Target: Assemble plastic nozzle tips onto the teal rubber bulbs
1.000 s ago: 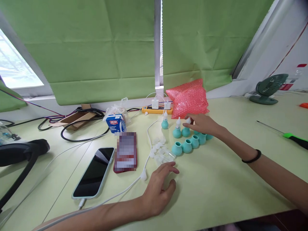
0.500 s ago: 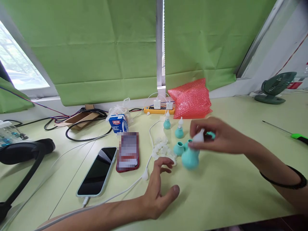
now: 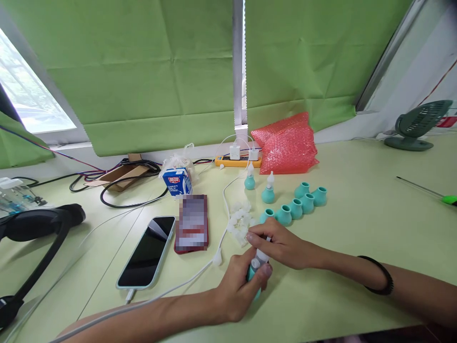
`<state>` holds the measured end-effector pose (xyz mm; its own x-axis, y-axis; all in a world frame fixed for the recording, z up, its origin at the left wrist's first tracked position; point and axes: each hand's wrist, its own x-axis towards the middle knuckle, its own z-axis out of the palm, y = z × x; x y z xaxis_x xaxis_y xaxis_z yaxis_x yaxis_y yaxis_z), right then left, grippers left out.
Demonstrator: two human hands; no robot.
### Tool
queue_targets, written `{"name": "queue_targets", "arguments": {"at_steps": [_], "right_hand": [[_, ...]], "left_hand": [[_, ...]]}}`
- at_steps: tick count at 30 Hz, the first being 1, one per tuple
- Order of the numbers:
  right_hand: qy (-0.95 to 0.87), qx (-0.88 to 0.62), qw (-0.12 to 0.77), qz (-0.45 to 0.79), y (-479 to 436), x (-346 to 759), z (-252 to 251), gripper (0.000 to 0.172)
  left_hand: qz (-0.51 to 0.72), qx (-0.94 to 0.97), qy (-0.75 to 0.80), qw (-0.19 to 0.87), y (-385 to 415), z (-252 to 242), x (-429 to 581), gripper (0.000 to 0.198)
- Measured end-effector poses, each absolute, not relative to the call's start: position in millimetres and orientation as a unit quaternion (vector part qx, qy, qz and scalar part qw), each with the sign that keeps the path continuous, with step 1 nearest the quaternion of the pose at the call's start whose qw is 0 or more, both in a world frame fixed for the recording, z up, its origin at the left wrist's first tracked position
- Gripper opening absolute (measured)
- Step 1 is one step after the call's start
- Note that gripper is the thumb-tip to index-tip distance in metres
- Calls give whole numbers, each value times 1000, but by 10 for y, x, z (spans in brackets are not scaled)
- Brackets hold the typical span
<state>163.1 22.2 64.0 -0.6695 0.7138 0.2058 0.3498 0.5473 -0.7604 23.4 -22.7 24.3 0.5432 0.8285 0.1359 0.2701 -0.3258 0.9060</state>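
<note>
- The fingers of the left hand are wrapped around a teal bulb, which is held tilted above the near side of the bench
- Its white top is gripped between thumb and forefinger of the right hand, though the contact is partly covered
- The seating of the top could be spoiled if it were pushed at a slant, since the bulb is tipped
- The bulb could be squashed or slipped from, if it is soft as it looks and is squeezed too hard
- The open teal bulbs, clustered just beyond the right hand, could be knocked over by a knuckle
- Loose clear parts, heaped beside the hands, could be scattered by a sweep or by a tug on the white cable
</note>
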Motion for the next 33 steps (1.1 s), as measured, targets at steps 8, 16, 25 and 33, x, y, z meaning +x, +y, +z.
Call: {"name": "queue_targets", "arguments": {"at_steps": [8,16,25,33], "right_hand": [[-804,-412,334,268,442,1644,452,41],[-880,-378,266,-106,586,1741,389,30],[-896,-274,261,231,401,1815,766,16],[-863,-225,222,394,509,1847,759,17]], "left_hand": [[400,727,298,472,-230,192,172,38],[450,614,380,526,-157,247,293,18],[482,542,367,583,-115,161,326,19],[479,519,375,601,-115,124,331,28]]}}
